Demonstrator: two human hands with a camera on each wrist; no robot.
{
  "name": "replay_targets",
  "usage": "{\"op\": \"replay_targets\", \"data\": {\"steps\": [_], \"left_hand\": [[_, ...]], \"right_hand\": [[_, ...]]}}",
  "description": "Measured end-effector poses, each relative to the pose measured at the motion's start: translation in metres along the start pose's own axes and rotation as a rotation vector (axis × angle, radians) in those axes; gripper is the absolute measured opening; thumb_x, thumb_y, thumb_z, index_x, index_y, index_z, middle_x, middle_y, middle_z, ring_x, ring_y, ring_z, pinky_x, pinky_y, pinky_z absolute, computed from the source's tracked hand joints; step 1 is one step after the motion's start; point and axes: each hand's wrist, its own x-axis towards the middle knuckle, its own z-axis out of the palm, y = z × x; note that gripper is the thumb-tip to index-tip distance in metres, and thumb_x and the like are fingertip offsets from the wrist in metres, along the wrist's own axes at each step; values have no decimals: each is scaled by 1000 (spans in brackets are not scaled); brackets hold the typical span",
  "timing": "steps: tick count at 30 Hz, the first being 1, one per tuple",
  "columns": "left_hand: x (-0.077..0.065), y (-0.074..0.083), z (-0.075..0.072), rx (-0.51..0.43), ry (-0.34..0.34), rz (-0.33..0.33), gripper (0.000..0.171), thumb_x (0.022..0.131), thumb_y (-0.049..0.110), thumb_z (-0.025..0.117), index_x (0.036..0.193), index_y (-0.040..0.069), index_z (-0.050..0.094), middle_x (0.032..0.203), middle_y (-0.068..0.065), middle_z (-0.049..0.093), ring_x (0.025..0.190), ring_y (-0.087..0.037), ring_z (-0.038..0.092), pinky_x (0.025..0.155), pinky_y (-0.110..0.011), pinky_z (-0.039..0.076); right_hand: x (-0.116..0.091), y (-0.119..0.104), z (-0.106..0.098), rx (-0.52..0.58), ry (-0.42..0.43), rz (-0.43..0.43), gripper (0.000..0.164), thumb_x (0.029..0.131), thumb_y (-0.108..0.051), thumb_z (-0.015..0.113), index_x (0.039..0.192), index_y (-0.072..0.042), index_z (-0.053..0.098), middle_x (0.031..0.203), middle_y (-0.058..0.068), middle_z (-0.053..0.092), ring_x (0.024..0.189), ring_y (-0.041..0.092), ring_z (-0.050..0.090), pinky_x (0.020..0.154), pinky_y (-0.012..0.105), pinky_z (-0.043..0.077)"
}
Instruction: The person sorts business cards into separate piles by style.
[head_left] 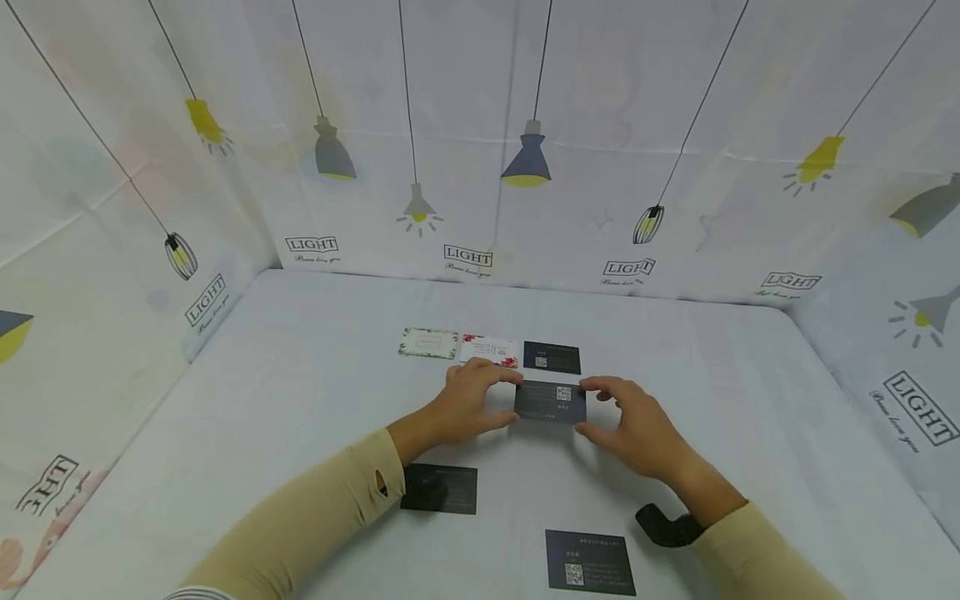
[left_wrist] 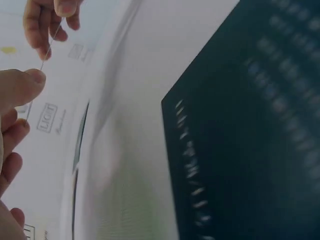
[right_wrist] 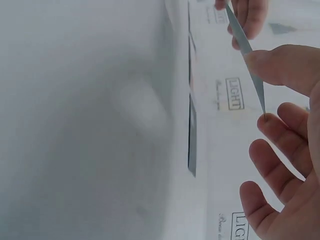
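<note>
A dark business card (head_left: 550, 403) is held above the white table, its QR code at the upper right. My left hand (head_left: 474, 403) pinches the card's left edge between thumb and fingers. At the opposite edge, my right hand (head_left: 637, 429) pinches it the same way. Both wrist views show the card (right_wrist: 252, 75) nearly edge-on, lifted off the cloth. Just beyond it lies another dark card (head_left: 552, 357), beside a white card with red flowers (head_left: 489, 350), partly covered by my left hand, and a white card with a leafy border (head_left: 428, 342).
Nearer me, a dark card (head_left: 442, 490) lies by my left sleeve, partly shadowed. Another dark card (head_left: 589, 562) lies at the front, left of a black strap (head_left: 667, 527) at my right wrist. White lamp-printed fabric (head_left: 465, 100) walls the table's back and sides.
</note>
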Motion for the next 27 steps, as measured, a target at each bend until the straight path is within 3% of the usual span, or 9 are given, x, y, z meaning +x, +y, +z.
{"op": "replay_targets", "data": {"steps": [7, 19, 27], "left_hand": [[19, -10, 6, 33, -28, -43, 49, 88, 32, 79, 133, 20, 64, 133, 3, 62, 128, -20, 43, 99, -52, 29], [60, -8, 7, 135, -93, -144, 48, 92, 34, 74, 137, 25, 62, 124, 4, 65, 131, -19, 42, 102, -49, 28], [73, -12, 9, 176, -104, -198, 44, 94, 33, 71, 137, 24, 61, 99, 8, 66, 132, -21, 41, 102, -51, 25]], "right_hand": [[9, 19, 4, 28, -12, 21, 55, 86, -15, 80, 135, -4, 57, 128, 15, 62, 107, 31, 58, 90, 53, 48], [35, 40, 1, 54, -51, 122, 43, 92, -17, 73, 129, -2, 57, 135, 15, 59, 106, 30, 57, 87, 49, 48], [56, 56, 9, 89, -126, 214, 40, 93, -20, 71, 128, -5, 56, 129, 16, 61, 92, 25, 58, 69, 36, 47]]}}
